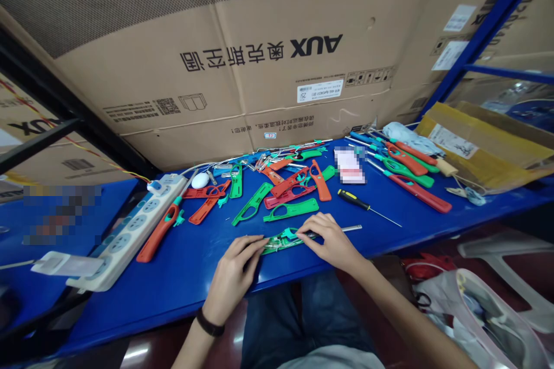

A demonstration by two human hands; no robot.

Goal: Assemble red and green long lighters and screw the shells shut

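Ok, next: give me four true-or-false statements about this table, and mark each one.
1. The left hand and the right hand are both on a green lighter casing. True.
2. The left wrist wears a black wristband. True.
3. The white power strip lies to the right of the hands. False: it lies to their left.
4. The right hand grips the black-and-yellow screwdriver. False: the screwdriver lies on the blue table, apart from both hands.
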